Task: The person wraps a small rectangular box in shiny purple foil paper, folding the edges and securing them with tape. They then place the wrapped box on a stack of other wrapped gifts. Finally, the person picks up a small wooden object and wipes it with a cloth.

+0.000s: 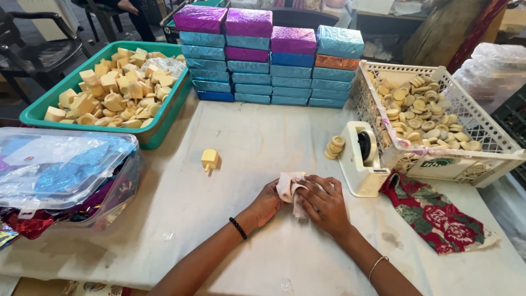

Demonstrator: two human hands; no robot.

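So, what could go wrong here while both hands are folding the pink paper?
The thin pink paper pinched between left hand and right hand may tear. The small stack of round tan discs beside the white tape dispenser could topple if bumped. The loose yellow block might get knocked.

- Wrapped boxes [271, 60]: glossy metallic foil, crinkled.
- Green tray [33, 112]: smooth plastic.
- White basket [493, 159]: latticed plastic.
- Tape dispenser [361, 159]: matt cream plastic.
- Surface [219, 219]: pale cloth cover, stained, matt.
- Red cloth [438, 219]: floral printed fabric.
- Pink rag [289, 187]: soft, crumpled.
- Bags [66, 170]: clear, shiny plastic film.
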